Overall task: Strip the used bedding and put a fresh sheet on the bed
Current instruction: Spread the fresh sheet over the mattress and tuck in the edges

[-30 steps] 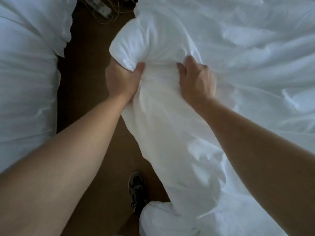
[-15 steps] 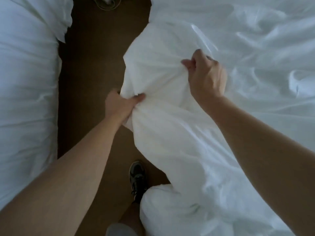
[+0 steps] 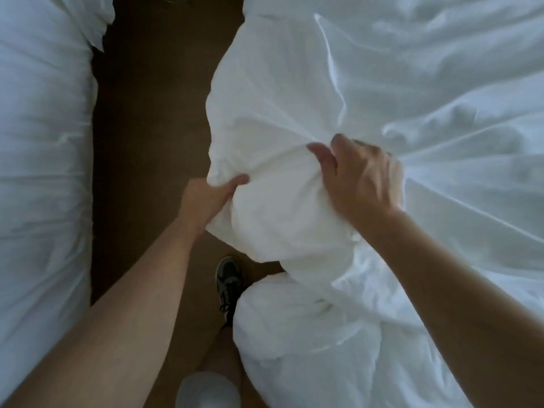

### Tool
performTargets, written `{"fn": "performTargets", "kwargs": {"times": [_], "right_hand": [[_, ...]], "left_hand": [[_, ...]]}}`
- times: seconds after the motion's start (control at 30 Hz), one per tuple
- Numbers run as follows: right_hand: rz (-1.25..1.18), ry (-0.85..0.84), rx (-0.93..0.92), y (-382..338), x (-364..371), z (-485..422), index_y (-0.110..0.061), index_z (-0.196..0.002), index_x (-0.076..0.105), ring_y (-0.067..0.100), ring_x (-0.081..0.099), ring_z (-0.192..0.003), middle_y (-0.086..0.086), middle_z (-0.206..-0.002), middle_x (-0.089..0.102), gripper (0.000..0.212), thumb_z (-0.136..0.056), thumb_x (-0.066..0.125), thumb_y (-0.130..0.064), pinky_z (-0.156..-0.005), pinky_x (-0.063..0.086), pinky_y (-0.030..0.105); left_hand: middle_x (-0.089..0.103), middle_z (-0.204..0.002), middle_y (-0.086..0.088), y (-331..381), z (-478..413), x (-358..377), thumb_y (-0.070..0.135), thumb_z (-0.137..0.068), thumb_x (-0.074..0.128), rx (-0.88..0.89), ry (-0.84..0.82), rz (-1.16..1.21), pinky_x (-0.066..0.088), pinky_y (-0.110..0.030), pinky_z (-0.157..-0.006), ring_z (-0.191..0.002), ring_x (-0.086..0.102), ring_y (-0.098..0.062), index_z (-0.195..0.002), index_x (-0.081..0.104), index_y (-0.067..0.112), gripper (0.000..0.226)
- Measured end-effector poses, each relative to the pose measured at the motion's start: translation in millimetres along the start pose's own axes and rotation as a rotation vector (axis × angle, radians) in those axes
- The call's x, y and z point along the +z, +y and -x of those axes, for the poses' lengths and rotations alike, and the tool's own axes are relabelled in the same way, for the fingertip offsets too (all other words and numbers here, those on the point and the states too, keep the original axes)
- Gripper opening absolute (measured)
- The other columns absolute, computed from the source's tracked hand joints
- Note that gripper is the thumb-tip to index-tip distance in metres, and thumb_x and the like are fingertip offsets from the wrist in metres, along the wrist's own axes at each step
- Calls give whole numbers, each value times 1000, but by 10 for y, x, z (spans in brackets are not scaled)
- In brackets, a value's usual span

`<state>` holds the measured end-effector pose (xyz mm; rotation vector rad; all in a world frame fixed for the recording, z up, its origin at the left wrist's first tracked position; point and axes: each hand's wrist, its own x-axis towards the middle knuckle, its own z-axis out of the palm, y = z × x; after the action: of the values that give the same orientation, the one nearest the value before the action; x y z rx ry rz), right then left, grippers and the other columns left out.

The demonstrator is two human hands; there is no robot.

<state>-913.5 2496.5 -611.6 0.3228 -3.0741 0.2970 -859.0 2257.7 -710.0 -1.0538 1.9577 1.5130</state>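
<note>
Both hands grip a bunched fold of white sheet (image 3: 273, 142) at the bed's edge, left hand (image 3: 206, 201) pinching it with the thumb, right hand (image 3: 362, 181) fingers curled into it.

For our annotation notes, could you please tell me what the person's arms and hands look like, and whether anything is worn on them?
The left forearm and right forearm are bare to the frame edge, no sleeves in view. The left hand and right hand wear no gloves; no watch, bracelet or ring shows on the visible sides.
</note>
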Motion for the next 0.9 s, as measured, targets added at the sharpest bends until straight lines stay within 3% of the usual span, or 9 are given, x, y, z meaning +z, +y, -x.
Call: {"fn": "performTargets", "kwargs": {"times": [0.07, 0.13, 0.27, 0.33, 0.43, 0.53, 0.73, 0.83, 0.9], "right_hand": [[-61, 213, 70, 15, -191, 61, -14, -82, 49, 32, 56, -74, 9, -82, 58, 54, -93, 50, -67, -67, 32, 37], [0, 176, 239, 102, -293, 344, -13, -95, 52, 33, 55, -88, 9, -93, 55, 66, -83, 52, -78, -74, 37, 41], [-228, -470, 308, 161, -356, 1051, -31, -90, 44, 17, 59, -78, -16, -80, 53, 64, -69, 46, -92, -61, 37, 32], [-279, -678, 237, 152, -236, 1109, -32, -97, 43, 12, 58, -80, -17, -86, 55, 55, -75, 59, -80, -58, 38, 27], [-259, -415, 164, 176, 81, 771, -13, -113, 58, 43, 63, -92, 17, -99, 69, 37, -90, 68, -40, -69, 48, 40], [-474, 52, 320, 184, 325, 360, -6, -97, 60, 40, 61, -84, 11, -84, 63, 21, -91, 61, -26, -65, 39, 35], [-193, -589, 215, 150, 493, 198, -9, -117, 68, 37, 64, -105, 15, -111, 71, 51, -89, 67, -51, -78, 44, 35], [-539, -744, 316, 252, 91, 94, -18, -97, 76, 29, 70, -92, 5, -93, 74, 42, -79, 76, -57, -71, 54, 32], [-625, -1018, 318, 266, -206, 196, -22, -79, 78, 13, 72, -68, -4, -74, 74, 40, -79, 74, -62, -57, 55, 22]], "left_hand": [[76, -98, 10, -24, 93, -25, 61, -73, 79, -12, -216, 149, 53, -30, -77, -101, 69, -22, -107, 68, 25, 51], [73, -122, 1, -95, 239, 30, 38, -91, 72, -12, -443, 360, 54, -40, -93, -118, 66, -26, -128, 66, 20, 41], [67, -133, -7, -103, 412, 25, 30, -90, 70, -28, -514, 494, 47, -49, -107, -124, 63, -27, -139, 59, 17, 52], [69, -129, -2, -58, 447, -36, 29, -83, 77, -13, -520, 412, 49, -48, -104, -121, 65, -25, -137, 59, 22, 57], [75, -110, 16, 76, 429, -99, 38, -75, 87, 140, -309, 209, 55, -35, -86, -101, 71, -5, -119, 67, 38, 48], [72, -91, 31, 205, 316, -154, 53, -74, 82, 268, -53, 98, 50, -25, -72, -82, 68, 9, -97, 67, 45, 29], [73, -111, 19, -223, 362, -31, 67, -64, 86, 162, -412, -99, 55, -27, -84, -102, 70, -2, -115, 66, 44, 59], [69, -94, 17, -537, 370, -25, 70, -69, 78, 125, 3, -181, 48, -21, -67, -96, 70, -12, -110, 64, 34, 56], [57, -105, 10, -613, 414, 61, 59, -72, 79, 25, 344, -204, 46, -27, -74, -106, 61, -23, -125, 53, 21, 71]]}}
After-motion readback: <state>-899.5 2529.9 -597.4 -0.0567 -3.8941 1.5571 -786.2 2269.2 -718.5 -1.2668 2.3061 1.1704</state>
